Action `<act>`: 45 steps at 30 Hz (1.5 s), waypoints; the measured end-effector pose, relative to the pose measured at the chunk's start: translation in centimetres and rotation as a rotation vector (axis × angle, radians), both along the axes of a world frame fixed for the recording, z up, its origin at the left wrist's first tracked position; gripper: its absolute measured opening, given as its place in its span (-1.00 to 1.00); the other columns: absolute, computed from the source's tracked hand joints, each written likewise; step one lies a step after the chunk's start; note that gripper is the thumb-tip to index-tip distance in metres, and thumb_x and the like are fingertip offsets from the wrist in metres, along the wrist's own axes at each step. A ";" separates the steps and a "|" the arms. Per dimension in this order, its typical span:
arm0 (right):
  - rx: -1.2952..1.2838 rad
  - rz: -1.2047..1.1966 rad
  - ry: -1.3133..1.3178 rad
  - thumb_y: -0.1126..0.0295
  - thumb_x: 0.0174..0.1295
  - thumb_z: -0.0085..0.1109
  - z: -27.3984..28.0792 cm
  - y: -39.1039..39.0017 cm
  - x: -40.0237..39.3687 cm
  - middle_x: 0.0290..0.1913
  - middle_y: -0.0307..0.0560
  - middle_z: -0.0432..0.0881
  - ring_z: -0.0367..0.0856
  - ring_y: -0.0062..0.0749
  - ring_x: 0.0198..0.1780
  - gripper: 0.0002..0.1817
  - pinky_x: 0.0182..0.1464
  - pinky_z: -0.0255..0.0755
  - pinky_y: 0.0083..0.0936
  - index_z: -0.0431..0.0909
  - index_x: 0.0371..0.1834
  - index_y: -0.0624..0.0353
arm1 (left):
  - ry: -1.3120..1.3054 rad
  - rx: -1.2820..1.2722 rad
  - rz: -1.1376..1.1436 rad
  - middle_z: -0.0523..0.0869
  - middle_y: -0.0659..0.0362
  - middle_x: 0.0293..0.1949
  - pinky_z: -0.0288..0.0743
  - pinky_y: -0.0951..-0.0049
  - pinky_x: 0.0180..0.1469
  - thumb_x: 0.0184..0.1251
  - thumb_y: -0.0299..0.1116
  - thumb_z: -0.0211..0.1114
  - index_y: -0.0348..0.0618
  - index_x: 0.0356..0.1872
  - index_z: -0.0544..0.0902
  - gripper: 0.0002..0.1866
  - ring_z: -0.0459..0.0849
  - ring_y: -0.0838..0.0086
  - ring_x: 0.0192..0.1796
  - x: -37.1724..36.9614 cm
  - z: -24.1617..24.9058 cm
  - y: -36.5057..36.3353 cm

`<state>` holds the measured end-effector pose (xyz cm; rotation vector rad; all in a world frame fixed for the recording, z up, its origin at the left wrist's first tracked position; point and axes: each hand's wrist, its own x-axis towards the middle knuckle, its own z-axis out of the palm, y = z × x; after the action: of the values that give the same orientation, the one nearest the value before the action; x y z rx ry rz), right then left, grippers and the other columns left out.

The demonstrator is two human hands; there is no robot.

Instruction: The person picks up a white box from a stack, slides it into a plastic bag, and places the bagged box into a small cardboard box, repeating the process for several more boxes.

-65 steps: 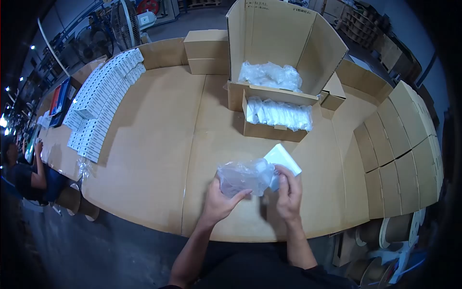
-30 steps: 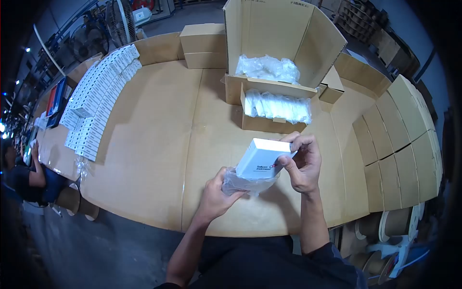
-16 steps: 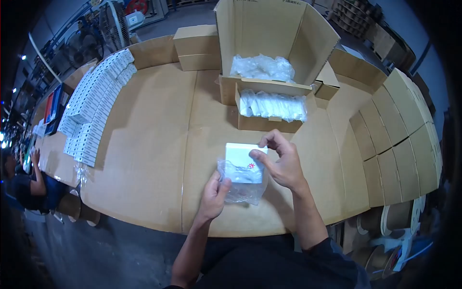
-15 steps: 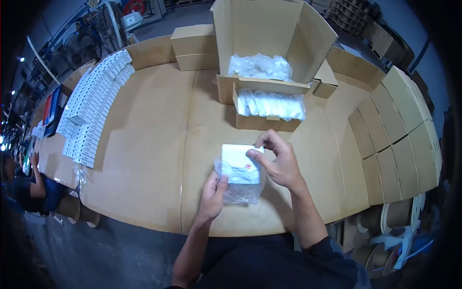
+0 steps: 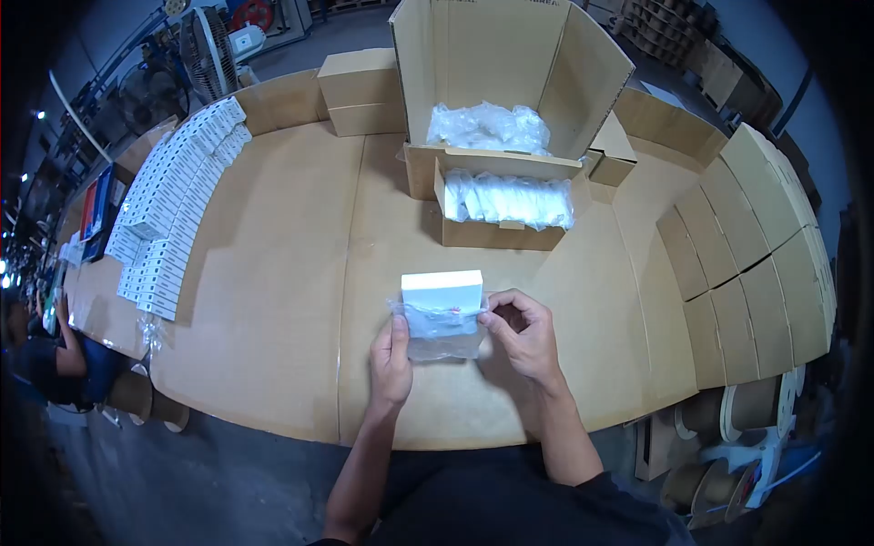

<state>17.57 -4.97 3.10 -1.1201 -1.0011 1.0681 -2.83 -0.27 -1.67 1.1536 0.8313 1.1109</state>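
A flat white box (image 5: 442,288) with a small red mark sits partly inside a clear plastic bag (image 5: 444,348), in front of me above the table. The box's upper part sticks out of the bag's opening. My left hand (image 5: 391,366) grips the bag's left side, thumb in front. On the other side, my right hand (image 5: 528,338) pinches the bag's right edge near its opening, beside the box. Beyond them stands an open carton (image 5: 503,238), filled with a row of plastic-wrapped white packs (image 5: 510,200).
Stacked small white boxes (image 5: 173,187) line the table's left side. Closed brown cartons (image 5: 751,264) are piled at the right. A tall open box (image 5: 482,55) holding bagged items (image 5: 489,127) stands at the back. Another person (image 5: 68,350) sits at far left.
My right hand has moved from the box's top right corner down to the bag's edge. Box and bag have shifted slightly left and up, and the box is tilted differently.
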 end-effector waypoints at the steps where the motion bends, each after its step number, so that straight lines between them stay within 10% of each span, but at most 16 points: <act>1: 0.033 0.002 0.022 0.61 0.38 0.33 -0.1 0.0 0.1 0.07 0.02 0.73 0.67 -0.46 0.08 -0.88 0.18 0.56 -0.50 0.62 -0.08 0.34 | 0.009 0.049 0.033 0.59 0.01 0.34 0.32 0.31 0.48 0.79 -0.12 -0.15 -0.41 0.40 0.47 -0.46 0.56 0.35 0.36 0.5 1.2 0.0; 9: 0.166 0.071 0.154 0.54 0.37 0.37 -1.0 0.4 0.2 0.24 0.20 0.68 0.67 -0.30 0.21 -0.72 0.29 0.53 -0.39 0.53 0.07 0.29 | -0.095 0.111 -0.008 0.61 0.02 0.33 0.29 0.37 0.48 0.80 -0.08 -0.17 -0.42 0.44 0.44 -0.42 0.51 0.39 0.39 1.3 1.7 0.2; 16: 0.097 0.027 0.152 0.59 0.20 0.52 -1.4 0.7 -1.7 0.20 -0.07 0.62 0.60 -0.46 0.22 -0.32 0.31 0.49 -0.48 0.39 0.37 0.30 | -0.237 0.002 -0.016 0.51 0.00 0.38 0.26 0.29 0.54 0.78 -0.16 -0.09 -0.43 0.51 0.31 -0.44 0.45 0.35 0.45 2.6 2.1 0.3; 26: 0.095 0.099 -0.012 0.61 0.33 0.35 -0.5 0.7 -0.4 0.08 0.11 0.77 0.70 -0.37 0.10 -0.90 0.19 0.56 -0.42 0.73 -0.12 0.35 | -0.208 -0.144 -0.108 0.65 0.07 0.14 0.63 0.36 0.25 0.68 -0.31 0.16 -0.33 0.27 0.51 -0.65 0.66 0.45 0.18 2.4 2.3 -0.6; 36: 0.199 -0.110 0.086 0.44 0.48 0.26 -0.3 0.6 1.3 0.31 0.18 0.65 0.64 -0.27 0.25 -0.78 0.34 0.47 -0.34 0.73 0.04 0.37 | -0.182 -0.277 0.013 0.73 0.02 0.00 0.77 0.12 0.13 0.70 -0.24 0.10 -0.28 0.05 0.59 -0.72 0.80 0.28 0.04 2.0 3.2 0.4; 40: 0.279 0.180 -0.223 0.55 0.29 0.39 0.2 0.3 1.3 0.46 0.19 0.50 0.53 -0.16 0.39 -0.79 0.44 0.36 -0.23 0.81 -0.02 0.20 | -0.189 -0.254 -0.002 0.73 0.04 -0.02 0.77 0.19 0.08 0.70 -0.20 0.11 -0.26 0.04 0.60 -0.70 0.79 0.32 0.02 2.1 2.9 0.6; 45: 0.150 0.108 -0.401 0.61 0.19 0.42 0.5 0.7 0.3 -0.03 0.10 0.81 0.77 -0.22 0.06 -0.71 0.14 0.60 -0.35 0.80 0.00 0.21 | -0.214 -0.221 0.030 0.72 0.05 -0.07 0.78 0.28 0.02 0.73 -0.16 0.06 -0.19 -0.04 0.51 -0.72 0.78 0.37 -0.02 3.0 2.9 0.4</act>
<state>17.83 -4.32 3.63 -1.1920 -1.4479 0.8516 0.15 0.11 1.24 0.8256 0.7846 1.1146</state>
